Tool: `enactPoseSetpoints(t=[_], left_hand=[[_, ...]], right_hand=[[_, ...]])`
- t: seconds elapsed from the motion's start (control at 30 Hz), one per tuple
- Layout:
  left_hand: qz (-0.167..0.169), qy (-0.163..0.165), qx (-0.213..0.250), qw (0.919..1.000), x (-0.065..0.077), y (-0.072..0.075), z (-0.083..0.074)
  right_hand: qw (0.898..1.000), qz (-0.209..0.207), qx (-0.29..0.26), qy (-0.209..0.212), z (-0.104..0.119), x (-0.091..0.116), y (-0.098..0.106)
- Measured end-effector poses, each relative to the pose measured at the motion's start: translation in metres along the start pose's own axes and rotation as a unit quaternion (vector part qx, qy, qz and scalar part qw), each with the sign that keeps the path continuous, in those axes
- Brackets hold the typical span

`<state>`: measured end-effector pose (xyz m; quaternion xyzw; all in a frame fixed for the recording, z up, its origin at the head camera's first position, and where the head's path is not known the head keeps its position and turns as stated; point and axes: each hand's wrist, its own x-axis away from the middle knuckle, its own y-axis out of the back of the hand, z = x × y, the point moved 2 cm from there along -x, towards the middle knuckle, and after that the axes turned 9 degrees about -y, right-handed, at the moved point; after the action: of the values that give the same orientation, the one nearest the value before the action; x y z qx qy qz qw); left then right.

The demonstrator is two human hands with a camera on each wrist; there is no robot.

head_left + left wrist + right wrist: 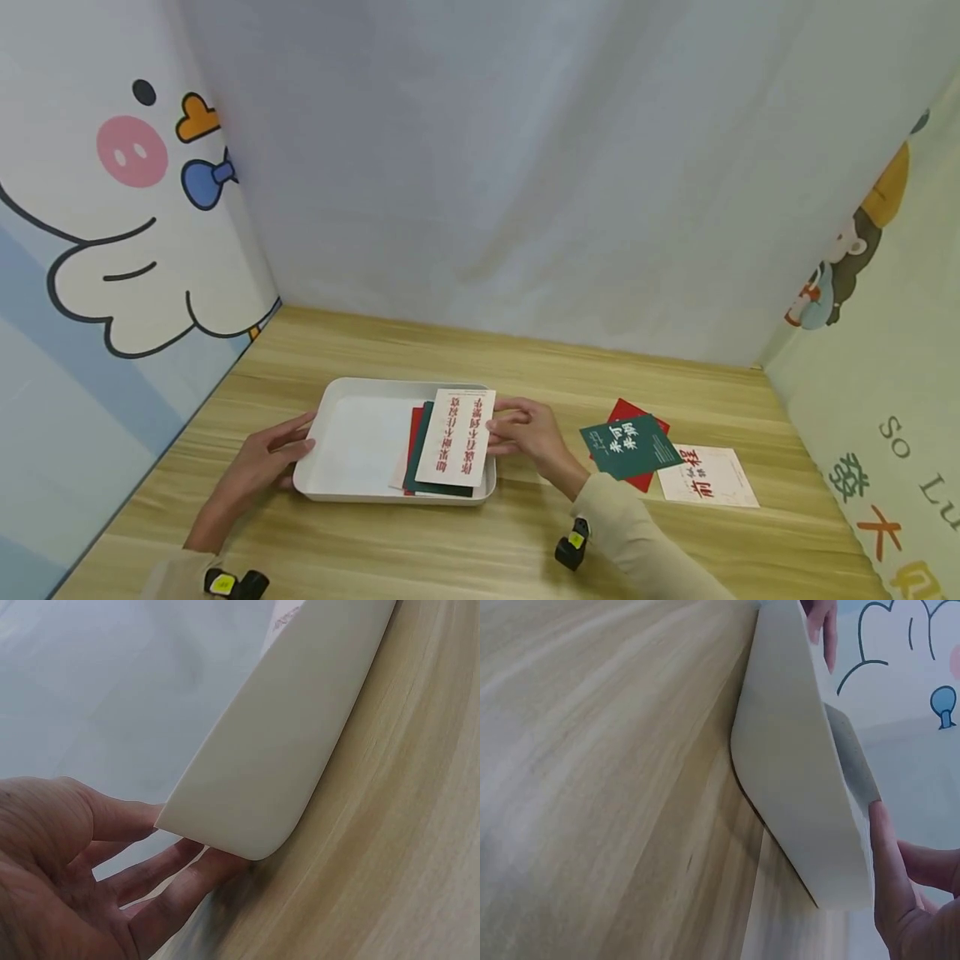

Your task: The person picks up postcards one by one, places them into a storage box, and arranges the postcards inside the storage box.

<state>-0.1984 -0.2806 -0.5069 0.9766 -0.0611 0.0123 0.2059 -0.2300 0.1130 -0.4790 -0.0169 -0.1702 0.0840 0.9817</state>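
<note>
A white rectangular tray (348, 442) lies on the table. My left hand (258, 462) grips its left end, thumb at the rim and other fingers against the outer wall in the left wrist view. Over the tray's right part, my right hand (528, 433) pinches the right edge of a white card (453, 467) with red Chinese characters. That card overlaps a dark green card (417, 467) and a red card (414, 425) in the tray. In the right wrist view a fingertip touches the card (853, 754), which shows above the tray wall.
Right of the tray, a green card (626, 447) with white characters overlaps a red card (626, 409) and a white card (720, 479) on the wooden table (390, 542). Printed cloth walls (487, 167) enclose the table's back and sides.
</note>
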Motion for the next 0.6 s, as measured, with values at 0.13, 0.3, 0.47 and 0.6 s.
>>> enactPoseSetpoints(t=[0.13,0.3,0.47,0.6], left_hand=[[0.004,0.003,0.009,0.9999,0.000,0.002,0.001],[0.005,0.010,0.015,0.9998,0.002,0.005,0.003],[0.009,0.021,0.004,0.9997,0.000,0.005,0.003],[0.012,0.028,0.004,0.9995,-0.003,0.002,0.001]], right_hand=[[0.999,-0.024,0.032,0.003,0.000,0.000,-0.009],[0.996,-0.039,0.079,0.027,0.002,0.000,-0.016],[0.991,-0.040,0.117,0.041,0.003,0.000,-0.016],[0.987,-0.044,0.147,0.042,0.004,0.005,-0.008]])
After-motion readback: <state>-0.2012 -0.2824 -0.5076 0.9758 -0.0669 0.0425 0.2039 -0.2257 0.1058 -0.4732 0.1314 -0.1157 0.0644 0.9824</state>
